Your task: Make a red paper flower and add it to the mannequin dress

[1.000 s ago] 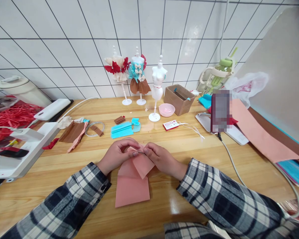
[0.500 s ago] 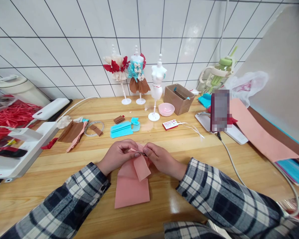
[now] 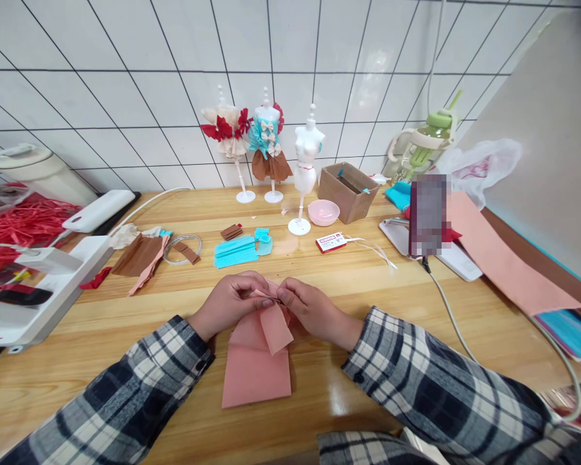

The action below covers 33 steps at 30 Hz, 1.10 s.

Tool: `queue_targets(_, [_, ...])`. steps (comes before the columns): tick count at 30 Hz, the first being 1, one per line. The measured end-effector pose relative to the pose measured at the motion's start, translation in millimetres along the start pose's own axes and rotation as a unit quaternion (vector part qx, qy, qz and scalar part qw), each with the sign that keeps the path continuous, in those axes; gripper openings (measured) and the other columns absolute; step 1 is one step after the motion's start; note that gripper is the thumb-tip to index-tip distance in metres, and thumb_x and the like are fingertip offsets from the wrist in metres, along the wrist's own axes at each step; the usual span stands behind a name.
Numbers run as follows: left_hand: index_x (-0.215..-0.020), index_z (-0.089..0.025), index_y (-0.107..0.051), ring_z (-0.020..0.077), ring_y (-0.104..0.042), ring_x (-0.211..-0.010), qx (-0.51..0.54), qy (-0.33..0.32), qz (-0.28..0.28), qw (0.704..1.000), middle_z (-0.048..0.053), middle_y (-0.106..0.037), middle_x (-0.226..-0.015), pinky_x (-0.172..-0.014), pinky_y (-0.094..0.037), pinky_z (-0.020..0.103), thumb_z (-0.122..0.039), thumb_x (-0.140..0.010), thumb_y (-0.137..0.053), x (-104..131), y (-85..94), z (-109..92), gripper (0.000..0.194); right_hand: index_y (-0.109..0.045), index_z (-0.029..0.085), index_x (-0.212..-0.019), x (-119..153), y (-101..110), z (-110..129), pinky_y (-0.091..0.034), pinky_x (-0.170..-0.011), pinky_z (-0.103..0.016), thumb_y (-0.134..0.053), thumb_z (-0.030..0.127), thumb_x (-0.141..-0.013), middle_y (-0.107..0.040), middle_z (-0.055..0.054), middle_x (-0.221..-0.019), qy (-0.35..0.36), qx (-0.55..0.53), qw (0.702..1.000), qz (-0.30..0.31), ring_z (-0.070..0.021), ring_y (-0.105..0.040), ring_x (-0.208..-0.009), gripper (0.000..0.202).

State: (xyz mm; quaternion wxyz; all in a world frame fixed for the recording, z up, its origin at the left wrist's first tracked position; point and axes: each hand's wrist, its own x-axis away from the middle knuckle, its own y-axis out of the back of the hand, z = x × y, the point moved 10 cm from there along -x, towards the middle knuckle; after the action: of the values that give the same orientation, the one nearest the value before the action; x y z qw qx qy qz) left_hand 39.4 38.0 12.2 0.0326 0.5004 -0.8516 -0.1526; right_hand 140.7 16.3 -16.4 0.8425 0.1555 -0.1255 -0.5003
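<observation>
Pink paper point(image 3: 256, 374) lies on the wooden table in front of me, its upper end gathered between both hands, with a shorter flap hanging over it. My left hand point(image 3: 230, 302) pinches the gathered edge from the left, fingers closed. From the right, my right hand point(image 3: 312, 307) pinches the same gathered part, thumb against fingers. A thin dark line shows between the fingertips; what it is cannot be made out. Beyond the hands lie folded turquoise paper point(image 3: 235, 252) and a small brown folded piece point(image 3: 231, 232).
At the back stand a bare white mannequin point(image 3: 306, 152), two dressed ones point(image 3: 271, 139), a pink bowl point(image 3: 324, 212) and a cardboard box point(image 3: 351, 194). A power strip point(image 3: 62, 290) is at left; a phone point(image 3: 428, 216) stands at right beside pink paper point(image 3: 508, 258).
Both hands have barely moved, still pinching the pink paper. Its hanging flap has shifted very slightly down, and less of the dark line shows between the fingertips.
</observation>
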Motion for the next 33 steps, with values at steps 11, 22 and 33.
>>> queue_targets(11, [-0.066, -0.016, -0.069, 0.0211, -0.064, -0.085, -0.005, -0.006, 0.002, 1.000, 0.006, -0.068, -0.080, -0.081, -0.051, 0.033, -0.025, -0.071, -0.073, 0.8, 0.1, 0.1, 0.011, -0.046, 0.020, -0.079, 0.1, -1.2, -0.9, -0.031, -0.058, -0.023, -0.035, 0.046, -0.094, -0.051, 0.004, -0.069, -0.002, 0.011, 1.000, 0.000, -0.0105, -0.047, -0.064, 0.032])
queue_targets(22, [-0.071, -0.018, -0.070, 0.0175, -0.065, -0.081, 0.024, -0.013, -0.030, 0.999, 0.004, -0.068, -0.082, -0.078, -0.051, 0.029, -0.024, -0.072, -0.073, 1.7, 9.8, 1.2, 0.007, -0.046, 0.020, -0.082, 0.9, 1.9, 2.6, -0.032, -0.060, -0.023, -0.032, 0.051, -0.094, -0.051, 0.003, -0.074, 0.011, -0.012, 1.000, -0.015, -0.0110, -0.045, -0.067, 0.036])
queue_targets(33, [-0.071, -0.017, -0.071, 0.0185, -0.064, -0.080, 0.000, -0.011, -0.029, 1.000, 0.005, -0.067, -0.081, -0.077, -0.051, 0.030, -0.026, -0.071, -0.073, 0.7, 11.7, 3.6, 0.009, -0.051, 0.019, -0.083, -0.6, 3.2, -1.2, -0.032, -0.059, -0.023, -0.038, 0.052, -0.092, -0.052, 0.004, -0.073, 0.005, -0.028, 0.999, -0.023, -0.0104, -0.045, -0.066, 0.036])
